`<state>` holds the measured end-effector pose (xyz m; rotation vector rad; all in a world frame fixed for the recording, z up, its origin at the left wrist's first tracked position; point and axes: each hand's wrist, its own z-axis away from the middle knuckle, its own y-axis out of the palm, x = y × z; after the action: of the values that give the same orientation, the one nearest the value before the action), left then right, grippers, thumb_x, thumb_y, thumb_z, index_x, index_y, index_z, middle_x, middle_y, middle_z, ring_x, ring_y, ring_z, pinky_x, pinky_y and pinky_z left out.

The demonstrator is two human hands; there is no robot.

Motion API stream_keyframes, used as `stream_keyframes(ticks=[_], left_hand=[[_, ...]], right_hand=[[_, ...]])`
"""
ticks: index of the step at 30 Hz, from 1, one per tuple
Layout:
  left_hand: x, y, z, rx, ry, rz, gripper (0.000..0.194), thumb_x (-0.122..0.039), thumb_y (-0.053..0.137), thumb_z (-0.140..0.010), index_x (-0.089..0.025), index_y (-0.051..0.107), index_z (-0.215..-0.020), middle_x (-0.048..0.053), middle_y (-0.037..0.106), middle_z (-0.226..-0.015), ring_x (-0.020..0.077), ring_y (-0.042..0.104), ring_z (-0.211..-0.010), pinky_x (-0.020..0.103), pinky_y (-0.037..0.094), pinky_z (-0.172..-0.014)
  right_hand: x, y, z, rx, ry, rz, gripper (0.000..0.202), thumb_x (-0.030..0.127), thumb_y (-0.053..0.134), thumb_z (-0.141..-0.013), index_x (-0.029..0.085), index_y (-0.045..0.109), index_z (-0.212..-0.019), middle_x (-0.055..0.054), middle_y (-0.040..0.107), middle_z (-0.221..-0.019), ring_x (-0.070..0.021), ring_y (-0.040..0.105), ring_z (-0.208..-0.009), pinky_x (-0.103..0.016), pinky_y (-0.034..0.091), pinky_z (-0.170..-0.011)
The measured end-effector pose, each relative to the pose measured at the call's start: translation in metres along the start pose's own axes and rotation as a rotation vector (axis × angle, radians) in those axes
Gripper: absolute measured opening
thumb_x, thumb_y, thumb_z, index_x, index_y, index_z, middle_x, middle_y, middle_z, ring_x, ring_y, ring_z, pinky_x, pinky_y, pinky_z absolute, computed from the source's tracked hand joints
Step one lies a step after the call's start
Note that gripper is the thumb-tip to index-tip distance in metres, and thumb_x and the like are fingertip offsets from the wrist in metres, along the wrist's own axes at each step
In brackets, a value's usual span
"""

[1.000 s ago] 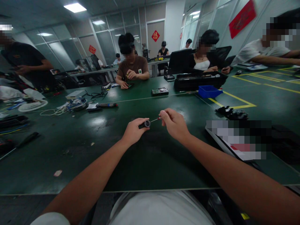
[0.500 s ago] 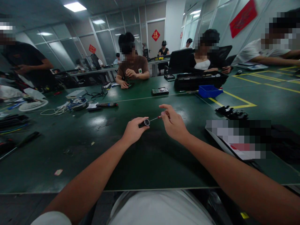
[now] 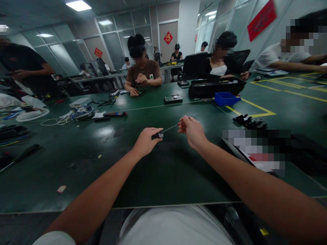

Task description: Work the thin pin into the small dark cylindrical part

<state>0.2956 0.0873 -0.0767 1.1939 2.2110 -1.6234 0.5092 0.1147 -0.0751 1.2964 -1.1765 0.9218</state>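
My left hand (image 3: 146,141) pinches a short black cylinder (image 3: 160,134) between thumb and fingers. Its round, light-rimmed end faces right, with small detail inside too fine to make out. My right hand (image 3: 192,131) is closed around the reddish handle of a thin screwdriver (image 3: 171,127). The metal shaft slants down and left, and its tip is at the cylinder's round end; whether it touches I cannot tell. Both hands are held over the green tabletop (image 3: 163,177).
Ahead lie a small circuit-like device (image 3: 173,99), a blue bin (image 3: 227,99) and a long black tray (image 3: 217,87). Black parts (image 3: 249,121) and papers are on the right. At left are a pen-shaped tool (image 3: 114,114), cables and a long screwdriver (image 3: 25,154). A person (image 3: 144,73) works opposite.
My right hand has drawn slightly right and turned, its fingers curling closer around the screwdriver handle. More of the shaft shows. My left hand keeps its hold on the cylinder.
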Motion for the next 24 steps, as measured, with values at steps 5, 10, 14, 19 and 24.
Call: stream_keyframes(ticks=[5, 10, 14, 19, 24], left_hand=[[0.001, 0.002, 0.000, 0.020, -0.002, -0.001, 0.045, -0.015, 0.074, -0.080, -0.028, 0.068, -0.123, 0.006, 0.069, -0.123, 0.0258, 0.060, -0.116, 0.047, 0.042, -0.104], [-0.001, 0.000, 0.000, 0.026, -0.005, -0.027, 0.045, -0.017, 0.074, -0.081, -0.028, 0.068, -0.124, 0.007, 0.069, -0.122, 0.0270, 0.060, -0.115, 0.051, 0.039, -0.106], [-0.002, 0.000, 0.000, 0.057, 0.000, -0.063, 0.044, -0.018, 0.072, -0.082, -0.027, 0.067, -0.125, 0.007, 0.069, -0.123, 0.0273, 0.059, -0.115, 0.054, 0.034, -0.110], [0.000, 0.003, 0.000, 0.105, -0.011, -0.109, 0.043, -0.019, 0.070, -0.083, -0.028, 0.067, -0.125, 0.008, 0.068, -0.122, 0.0292, 0.057, -0.119, 0.060, 0.026, -0.113], [0.001, 0.003, -0.002, 0.094, -0.069, -0.075, 0.043, -0.021, 0.072, -0.082, -0.023, 0.066, -0.125, 0.010, 0.068, -0.118, 0.0278, 0.061, -0.111, 0.050, 0.039, -0.107]], right_hand=[[0.003, 0.005, 0.009, 0.017, -0.136, 0.141, 0.031, 0.053, 0.054, -0.089, 0.023, 0.056, -0.083, -0.001, 0.062, -0.075, -0.0152, 0.058, -0.065, -0.030, 0.049, -0.060], [0.006, 0.006, 0.015, 0.040, -0.263, 0.282, 0.024, 0.043, 0.049, -0.094, 0.023, 0.057, -0.085, 0.000, 0.062, -0.072, -0.0156, 0.058, -0.065, -0.032, 0.047, -0.064], [0.010, 0.006, 0.019, 0.084, -0.338, 0.394, 0.023, 0.042, 0.045, -0.096, 0.023, 0.056, -0.087, 0.000, 0.063, -0.073, -0.0168, 0.060, -0.068, -0.033, 0.046, -0.066], [0.014, 0.005, 0.022, 0.101, -0.464, 0.651, 0.021, 0.039, 0.043, -0.098, 0.024, 0.055, -0.088, -0.002, 0.065, -0.074, -0.0202, 0.061, -0.071, -0.035, 0.042, -0.068], [0.016, 0.004, 0.021, 0.097, -0.478, 0.756, 0.021, 0.037, 0.042, -0.098, 0.023, 0.055, -0.090, -0.005, 0.068, -0.078, -0.0226, 0.064, -0.074, -0.035, 0.041, -0.068]])
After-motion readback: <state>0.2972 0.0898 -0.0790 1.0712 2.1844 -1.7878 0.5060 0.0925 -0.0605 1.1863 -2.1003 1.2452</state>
